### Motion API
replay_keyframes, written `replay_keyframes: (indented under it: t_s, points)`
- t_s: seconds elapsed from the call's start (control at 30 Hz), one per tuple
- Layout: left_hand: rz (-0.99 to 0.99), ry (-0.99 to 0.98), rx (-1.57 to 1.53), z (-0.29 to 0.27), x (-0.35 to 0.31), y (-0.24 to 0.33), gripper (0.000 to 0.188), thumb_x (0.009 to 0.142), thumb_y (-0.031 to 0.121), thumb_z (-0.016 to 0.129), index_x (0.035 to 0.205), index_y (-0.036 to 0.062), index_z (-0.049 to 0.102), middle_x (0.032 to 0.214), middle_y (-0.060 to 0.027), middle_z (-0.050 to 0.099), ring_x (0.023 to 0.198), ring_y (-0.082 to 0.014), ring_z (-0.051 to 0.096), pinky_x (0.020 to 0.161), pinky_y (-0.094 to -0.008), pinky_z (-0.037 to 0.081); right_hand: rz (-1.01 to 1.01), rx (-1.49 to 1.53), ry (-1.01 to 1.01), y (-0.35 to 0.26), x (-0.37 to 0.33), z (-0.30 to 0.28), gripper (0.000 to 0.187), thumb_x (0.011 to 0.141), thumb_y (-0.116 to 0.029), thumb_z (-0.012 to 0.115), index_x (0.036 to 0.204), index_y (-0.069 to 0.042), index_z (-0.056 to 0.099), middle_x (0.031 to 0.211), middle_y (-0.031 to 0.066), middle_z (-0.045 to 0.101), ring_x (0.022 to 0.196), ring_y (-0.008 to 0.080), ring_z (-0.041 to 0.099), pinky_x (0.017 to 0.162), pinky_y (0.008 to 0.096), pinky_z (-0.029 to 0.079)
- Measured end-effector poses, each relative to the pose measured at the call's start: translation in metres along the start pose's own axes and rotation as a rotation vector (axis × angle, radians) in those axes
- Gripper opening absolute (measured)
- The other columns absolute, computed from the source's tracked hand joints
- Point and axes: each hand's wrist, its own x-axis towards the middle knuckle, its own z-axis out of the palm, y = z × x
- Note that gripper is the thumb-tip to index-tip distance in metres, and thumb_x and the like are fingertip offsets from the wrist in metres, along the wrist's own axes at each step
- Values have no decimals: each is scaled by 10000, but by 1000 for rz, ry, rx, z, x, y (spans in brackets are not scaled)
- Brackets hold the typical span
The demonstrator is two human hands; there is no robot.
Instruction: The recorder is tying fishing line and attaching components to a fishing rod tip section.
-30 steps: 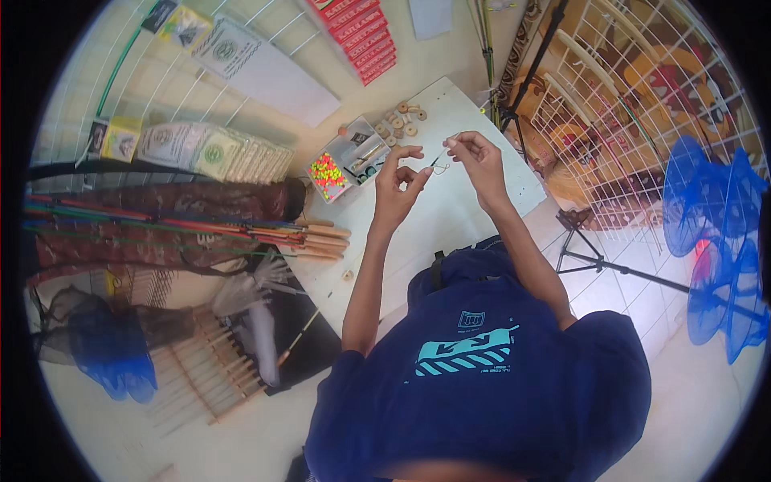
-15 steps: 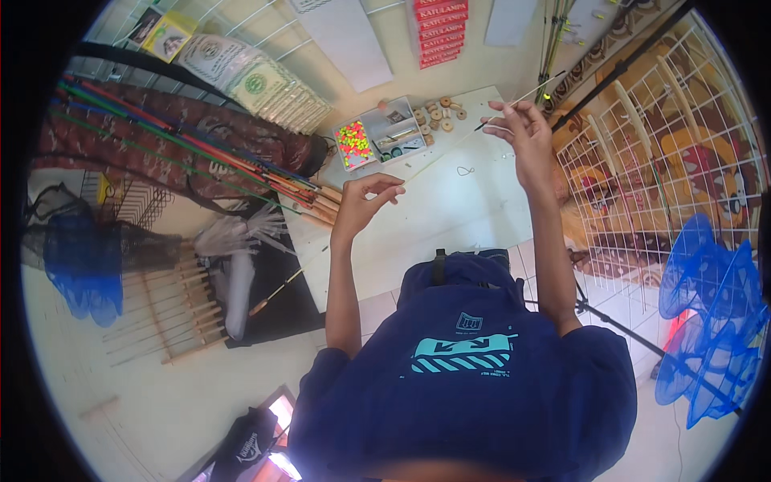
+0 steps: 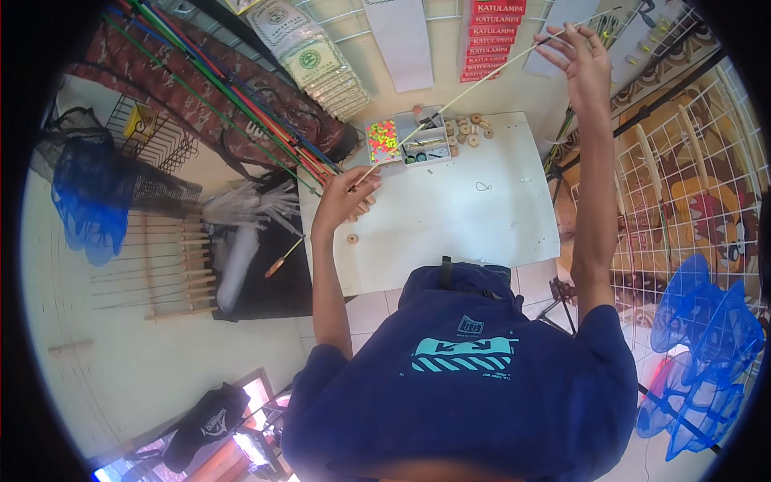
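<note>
A thin pale yellow rod [image 3: 484,79] slants up from left to right above the table, with a short dark section near its far right part. Its lower part is pinched between thumb and fingers of my left hand [image 3: 345,197], which is closed over the table's left side. High at the right, my right hand [image 3: 580,63] closes its fingertips on the rod by the dark section. Behind the rod stands a clear divided box [image 3: 426,158] with bright pink and yellow beads [image 3: 382,141] and small parts. Round wooden spools [image 3: 474,131] lie beside it.
A small coil of line [image 3: 483,186] and a wooden ring [image 3: 352,238] lie on the white table [image 3: 450,233]. Coloured rods [image 3: 241,108] lean at the left by a camouflage bag [image 3: 161,88]. A white wire grid [image 3: 683,177] and blue nets [image 3: 699,321] stand at the right.
My right hand has risen and moved right, and my left hand has shifted slightly left. The rod now slants more steeply. The whole view has shifted, and the wooden ring has come into sight.
</note>
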Motion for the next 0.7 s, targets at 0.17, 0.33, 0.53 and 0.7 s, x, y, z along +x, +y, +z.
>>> replay_keyframes:
  t_s: [0.17, 0.33, 0.53, 0.7]
  points:
    - [83, 108, -81, -1, -12, -10, 205, 926, 139, 580, 1073, 32, 675, 764, -69, 696, 566, -80, 628, 464, -225, 467, -66, -82, -70, -17, 23, 23, 258, 962, -150, 531, 1146, 19, 468, 1104, 243, 600, 1002, 349, 646, 863, 413, 574]
    - [-5, 105, 21, -17, -10, 22, 247, 941, 148, 574, 1135, 9, 635, 755, -66, 688, 504, -55, 575, 452, -206, 450, -80, -27, -148, -22, 8, 45, 415, 1001, -265, 461, 1337, -42, 367, 1166, 212, 599, 978, 267, 650, 851, 360, 537]
    - [48, 185, -102, -15, -1, 59, 390, 945, 158, 579, 1317, 45, 538, 801, -95, 702, 450, -40, 528, 397, -188, 416, 32, 63, -162, -6, -16, 45, 390, 1000, -221, 439, 1300, 20, 378, 1204, 253, 563, 1070, 318, 612, 937, 395, 525]
    - [34, 198, -137, -9, 7, 87, 392, 946, 176, 578, 1292, -6, 543, 766, -95, 692, 435, -63, 534, 382, -203, 422, 104, -120, -168, 20, -58, 57, 418, 990, -221, 451, 1334, 2, 371, 1230, 223, 565, 1035, 265, 624, 902, 377, 521]
